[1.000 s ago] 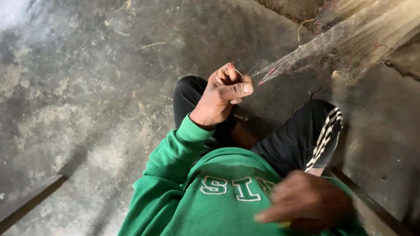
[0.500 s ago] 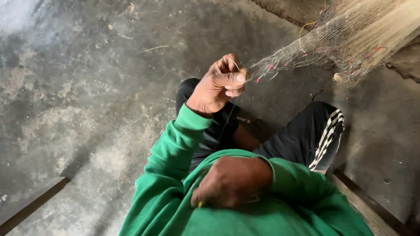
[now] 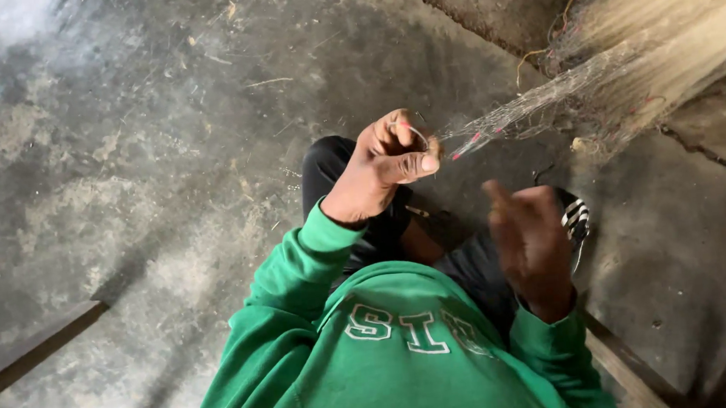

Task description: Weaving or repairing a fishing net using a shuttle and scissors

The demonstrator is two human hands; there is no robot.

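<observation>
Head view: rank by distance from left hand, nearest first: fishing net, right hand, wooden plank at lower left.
From the left hand:
1. Fishing net, pinched at its fingertips, stretching up right.
2. Right hand, lower right, apart.
3. Wooden plank, far lower left.

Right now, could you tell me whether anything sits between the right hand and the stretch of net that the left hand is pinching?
Nothing visible does. The left hand pinches the fine net at its gathered end, and the right hand is raised just below and to the side. Only open air above the dark trousers lies between them. The right hand is motion-blurred, so its grip is unclear.
</observation>
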